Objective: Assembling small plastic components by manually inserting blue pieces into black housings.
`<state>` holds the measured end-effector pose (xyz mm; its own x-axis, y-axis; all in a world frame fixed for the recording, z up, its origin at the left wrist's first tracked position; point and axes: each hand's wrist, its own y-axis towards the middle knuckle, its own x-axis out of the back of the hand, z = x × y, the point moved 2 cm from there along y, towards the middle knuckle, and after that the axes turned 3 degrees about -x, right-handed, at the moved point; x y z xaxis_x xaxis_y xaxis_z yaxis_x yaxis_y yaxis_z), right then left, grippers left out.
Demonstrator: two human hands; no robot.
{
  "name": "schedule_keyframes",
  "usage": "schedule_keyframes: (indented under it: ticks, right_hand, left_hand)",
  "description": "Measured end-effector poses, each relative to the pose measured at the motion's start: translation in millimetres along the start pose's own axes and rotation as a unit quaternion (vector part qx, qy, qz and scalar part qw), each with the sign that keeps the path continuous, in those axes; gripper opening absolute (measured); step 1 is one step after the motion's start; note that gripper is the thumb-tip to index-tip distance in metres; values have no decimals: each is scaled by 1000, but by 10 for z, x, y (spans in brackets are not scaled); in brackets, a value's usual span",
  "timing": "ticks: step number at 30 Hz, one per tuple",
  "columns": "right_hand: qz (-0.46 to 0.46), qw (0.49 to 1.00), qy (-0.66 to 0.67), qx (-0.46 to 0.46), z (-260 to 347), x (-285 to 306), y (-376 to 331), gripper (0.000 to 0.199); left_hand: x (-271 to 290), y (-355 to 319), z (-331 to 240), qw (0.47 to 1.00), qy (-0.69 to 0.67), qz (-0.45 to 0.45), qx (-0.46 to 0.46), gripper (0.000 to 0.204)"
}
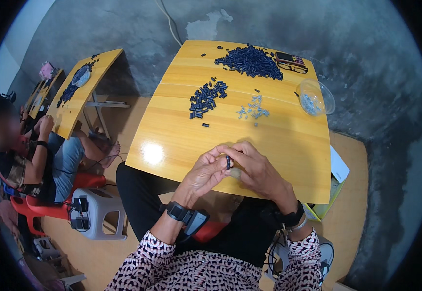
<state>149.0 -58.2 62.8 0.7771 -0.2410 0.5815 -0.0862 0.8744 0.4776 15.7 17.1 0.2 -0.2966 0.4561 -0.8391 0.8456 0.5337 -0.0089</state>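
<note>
Nearest, the left hand (205,170) pinches 1 small black piece (228,162) upright; the right hand (255,169) curls in against it, its grip hidden. Fingertip fitting seems underway, calling next for steady alignment. The table (296,155) is bare at 10 and 3 o'clock; clear bits (257,109) sit at 1, bowl (325,93) at 2.

You are facing a yellow wooden table (288,140). Along its far side, a large heap of small black cylindrical pieces (250,61) is lying left of a dark rectangular keypad device (288,58) and black-framed eyeglasses (294,68). Nearer you, a smaller black cylinder pile (205,100) is resting left of small silvery pieces (259,113); a clear round plastic bowl (326,97) is sitting by the right edge, holding similar pieces.
</note>
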Motion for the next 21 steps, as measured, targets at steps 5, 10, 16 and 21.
schedule_keyframes:
  ticks: [5, 10, 16, 21]
  right_hand:
    - [-2, 1000, 22, -8, -70, -57, -41, 43]
    - [-16, 999, 28, 1, -77, -51, -30, 43]
    - [6, 997, 74, -29, -100, -33, -55, 41]
    - [2, 996, 90, -25, -79, -41, -38, 38]
  left_hand:
    - [-37, 5, -11, 1000, -13, 3, 7, 30]
    - [8, 13, -15, 1000, -17, 13, 12, 31]
    - [-7, 9, -4, 999, -26, 18, 13, 32]
    - [-12, 5, -9, 999, -29, 16, 11, 32]
